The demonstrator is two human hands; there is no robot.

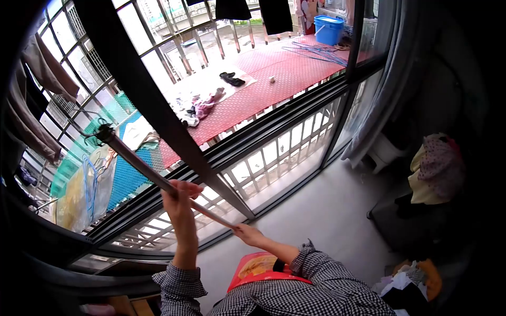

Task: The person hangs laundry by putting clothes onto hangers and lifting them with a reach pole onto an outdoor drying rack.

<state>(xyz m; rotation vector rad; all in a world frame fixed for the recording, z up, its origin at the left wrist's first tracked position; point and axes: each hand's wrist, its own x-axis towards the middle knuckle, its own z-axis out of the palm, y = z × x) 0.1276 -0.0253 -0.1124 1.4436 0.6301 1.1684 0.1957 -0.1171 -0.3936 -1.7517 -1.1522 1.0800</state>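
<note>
My left hand [179, 204] is closed around the middle of a long metal pole [142, 166], its wrist upright in a rolled checked sleeve. Lower down, my right hand [249, 235] grips the pole near its bottom end. The pole slants up to the left, out through the window opening. At its top end is a dark wire tangle or hook head [104, 132], whose exact form is hard to make out. Brownish trousers [46, 71] hang to the left of that head.
Sliding window frames [179, 131] cross the view. Beyond lies a red mat [253, 100] with crumpled clothes [200, 108], a black item [232, 79], blue hangers [316, 52] and a blue bucket [329, 30]. At right, clothes [437, 168] lie piled beside a grey curtain [377, 116].
</note>
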